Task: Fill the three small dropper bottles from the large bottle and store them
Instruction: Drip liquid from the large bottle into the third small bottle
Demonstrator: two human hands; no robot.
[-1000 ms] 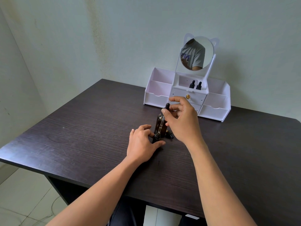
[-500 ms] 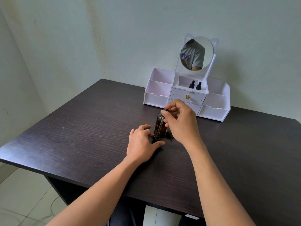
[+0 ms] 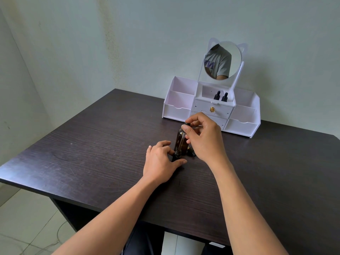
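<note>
A large amber bottle (image 3: 180, 138) stands mid-table. In front of it, my left hand (image 3: 161, 162) grips a small dark dropper bottle (image 3: 176, 157) at its base on the table. My right hand (image 3: 204, 140) pinches the black bulb of a dropper (image 3: 187, 124). Its glass pipette slants down to the small bottle's threaded neck. Two more small dropper bottles (image 3: 221, 96) stand with black tops in the middle upper compartment of the white organizer (image 3: 176, 111). A small black cap (image 3: 191, 154) lies beside the amber bottle.
The organizer, with drawers and a cat-eared round mirror (image 3: 222, 60), stands at the far edge of the dark wooden table (image 3: 92, 144) against the wall. Its side compartments look bare. Tiled floor lies below the table's left edge.
My right hand has lowered the dropper a little, bringing the pipette further down toward the small bottle's neck. My left hand has stayed in place.
</note>
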